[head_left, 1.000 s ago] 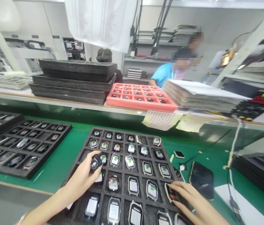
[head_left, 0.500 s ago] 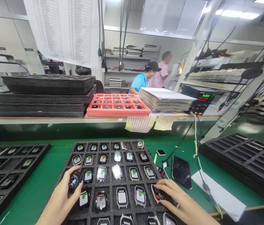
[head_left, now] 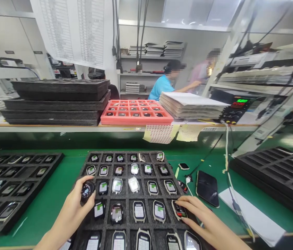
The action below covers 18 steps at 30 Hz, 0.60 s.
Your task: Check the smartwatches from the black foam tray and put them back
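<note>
A black foam tray (head_left: pixel 146 192) of square-faced smartwatches, many with lit screens, lies in front of me. My left hand (head_left: pixel 77 201) is closed around a round black smartwatch (head_left: pixel 87 191), pinched between thumb and fingers above the tray's left side, its lit face toward me. At the tray's right edge, my right hand (head_left: pixel 200 215) has thumb and fingertips on the rim of a pale-framed smartwatch (head_left: pixel 180 210) in its compartment. This one shows a dark screen with red and green. Right of the tray lie a small square watch (head_left: pixel 183 166) and a black phone (head_left: pixel 207 189).
More watches fill a foam tray (head_left: pixel 18 180) on the left. Stacked dark trays (head_left: pixel 273 187) stand right, beyond white paper (head_left: pixel 252 215) and a cable. The shelf holds foam trays (head_left: pixel 58 104), a red tray (head_left: pixel 136 119) and a power supply (head_left: pixel 238 107). Two people are behind.
My view has turned slightly, so the bench appears shifted right. Both hands keep their grips. The person in pink behind has moved right and leans forward with an arm out.
</note>
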Each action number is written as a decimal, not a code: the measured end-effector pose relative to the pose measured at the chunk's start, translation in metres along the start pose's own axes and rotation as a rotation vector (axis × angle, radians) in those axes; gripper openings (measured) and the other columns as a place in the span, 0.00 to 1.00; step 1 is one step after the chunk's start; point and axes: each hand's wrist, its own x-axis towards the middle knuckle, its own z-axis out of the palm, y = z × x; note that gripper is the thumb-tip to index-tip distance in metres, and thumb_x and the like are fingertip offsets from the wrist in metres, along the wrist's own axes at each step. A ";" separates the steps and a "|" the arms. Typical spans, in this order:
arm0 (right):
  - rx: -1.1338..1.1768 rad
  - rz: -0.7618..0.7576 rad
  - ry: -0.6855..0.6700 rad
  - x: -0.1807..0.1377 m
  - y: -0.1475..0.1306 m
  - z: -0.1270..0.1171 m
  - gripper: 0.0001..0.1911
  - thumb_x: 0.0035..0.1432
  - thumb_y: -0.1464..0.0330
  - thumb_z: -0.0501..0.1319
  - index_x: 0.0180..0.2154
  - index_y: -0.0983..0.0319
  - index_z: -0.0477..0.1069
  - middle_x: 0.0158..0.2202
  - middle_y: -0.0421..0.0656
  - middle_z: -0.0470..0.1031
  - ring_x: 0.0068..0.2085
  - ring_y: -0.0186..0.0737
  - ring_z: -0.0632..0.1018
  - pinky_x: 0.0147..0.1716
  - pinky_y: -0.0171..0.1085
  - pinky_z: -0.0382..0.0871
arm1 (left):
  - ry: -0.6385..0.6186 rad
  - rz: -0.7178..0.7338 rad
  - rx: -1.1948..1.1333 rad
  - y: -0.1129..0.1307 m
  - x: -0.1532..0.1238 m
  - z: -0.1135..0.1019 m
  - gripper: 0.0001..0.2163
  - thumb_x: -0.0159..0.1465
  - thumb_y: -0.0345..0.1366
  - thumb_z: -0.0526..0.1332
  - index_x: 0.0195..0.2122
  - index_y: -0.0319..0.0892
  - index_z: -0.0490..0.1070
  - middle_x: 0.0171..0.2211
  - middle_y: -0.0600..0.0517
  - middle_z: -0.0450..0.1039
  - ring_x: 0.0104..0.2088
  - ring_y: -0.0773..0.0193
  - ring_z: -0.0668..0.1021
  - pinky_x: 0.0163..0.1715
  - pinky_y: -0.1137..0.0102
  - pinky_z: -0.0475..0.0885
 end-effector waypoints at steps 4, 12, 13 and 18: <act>-0.074 -0.049 0.025 0.007 0.015 0.008 0.19 0.63 0.57 0.55 0.52 0.57 0.69 0.53 0.49 0.68 0.54 0.50 0.70 0.54 0.46 0.66 | -0.125 -0.063 -0.258 0.002 0.006 -0.001 0.19 0.59 0.39 0.59 0.50 0.46 0.57 0.43 0.49 0.67 0.35 0.60 0.76 0.31 0.67 0.74; -0.053 -0.181 0.204 0.050 -0.025 0.004 0.19 0.63 0.56 0.53 0.51 0.57 0.68 0.51 0.49 0.70 0.52 0.50 0.72 0.53 0.49 0.66 | -0.501 -0.229 -0.891 0.033 0.016 0.006 0.25 0.52 0.29 0.66 0.48 0.43 0.55 0.40 0.47 0.71 0.38 0.59 0.78 0.37 0.64 0.75; 0.007 -0.194 0.195 0.058 -0.042 0.003 0.18 0.63 0.57 0.54 0.51 0.56 0.67 0.52 0.48 0.69 0.52 0.49 0.71 0.53 0.49 0.65 | -0.529 -0.212 -0.917 0.037 0.015 0.008 0.27 0.52 0.28 0.66 0.50 0.44 0.55 0.42 0.47 0.71 0.42 0.57 0.78 0.40 0.62 0.75; 0.477 -0.231 0.058 0.101 -0.117 0.012 0.21 0.65 0.59 0.53 0.58 0.56 0.59 0.54 0.47 0.68 0.52 0.48 0.72 0.50 0.49 0.69 | -0.627 -0.040 -0.908 0.050 0.010 0.022 0.27 0.58 0.30 0.64 0.55 0.48 0.53 0.47 0.46 0.67 0.47 0.58 0.76 0.50 0.58 0.72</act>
